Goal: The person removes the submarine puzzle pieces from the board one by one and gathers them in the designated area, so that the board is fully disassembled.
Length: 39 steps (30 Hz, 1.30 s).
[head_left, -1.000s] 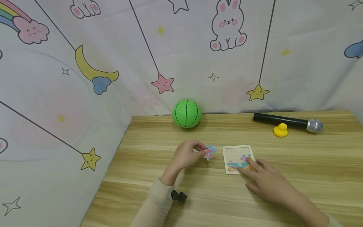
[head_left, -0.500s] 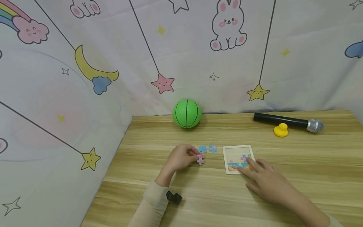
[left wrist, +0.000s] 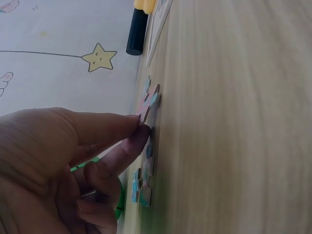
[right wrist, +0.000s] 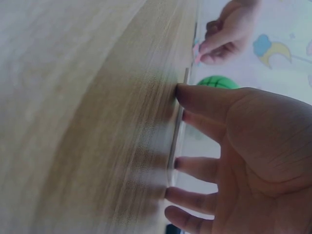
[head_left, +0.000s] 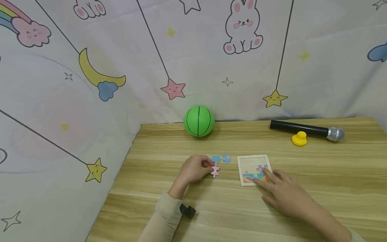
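My left hand point(head_left: 195, 170) pinches a pink jigsaw piece point(head_left: 215, 171) between thumb and finger, low over the table to the left of a square puzzle tray point(head_left: 239, 171). In the left wrist view the pink piece point(left wrist: 146, 105) is tilted, its edge close to the wood. Just beyond it lie two blue jigsaw pieces point(head_left: 226, 159), and more pieces point(left wrist: 146, 183) show under the fingers in the left wrist view. My right hand point(head_left: 285, 195) is spread, its fingertips resting on the tray's lower right part. Joined pieces point(head_left: 249, 177) fill the tray's bottom row, with another above at right.
A green ball point(head_left: 199, 121) stands at the back by the printed cloth. Behind the tray to the right are a yellow rubber duck point(head_left: 299, 138) and a black microphone point(head_left: 302, 128). The wooden table point(head_left: 229, 215) runs toward me.
My left hand has drawn the pink piece leftward and nearer to me, away from the blue pieces, then slightly back right. The right hand has stayed put on the tray.
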Tool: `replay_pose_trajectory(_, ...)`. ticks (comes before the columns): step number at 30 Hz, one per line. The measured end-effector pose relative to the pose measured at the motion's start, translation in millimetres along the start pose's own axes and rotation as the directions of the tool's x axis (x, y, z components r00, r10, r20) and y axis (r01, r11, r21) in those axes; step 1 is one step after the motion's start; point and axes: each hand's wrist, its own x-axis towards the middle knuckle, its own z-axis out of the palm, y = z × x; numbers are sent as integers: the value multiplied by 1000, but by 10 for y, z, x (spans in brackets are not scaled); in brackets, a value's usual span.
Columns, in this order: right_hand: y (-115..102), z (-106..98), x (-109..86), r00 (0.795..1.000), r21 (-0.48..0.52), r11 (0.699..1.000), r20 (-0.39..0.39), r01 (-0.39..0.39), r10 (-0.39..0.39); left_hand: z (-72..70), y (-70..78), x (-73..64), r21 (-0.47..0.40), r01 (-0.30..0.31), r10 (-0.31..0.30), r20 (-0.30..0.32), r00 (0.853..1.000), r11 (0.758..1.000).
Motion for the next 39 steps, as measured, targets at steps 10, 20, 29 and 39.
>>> replay_pose_trajectory(10,-3,10,6,1000,-3,1000,-7,-3,3,-4,15,5,45,-4,5,-15,1000,999)
replay_pose_trajectory(20,13,18,-55,1000,-9,1000,-20,-22,21,22,164,40,28,-33,34,-32,999,999)
replay_pose_trajectory(29,-3,13,-146,1000,-34,999,-27,-13,12,187,408,202,51,-97,97,11,995,994)
replay_pose_trajectory(39,-41,-5,-214,1000,-51,999,-25,-3,1,439,712,388,70,-153,146,98,984,986)
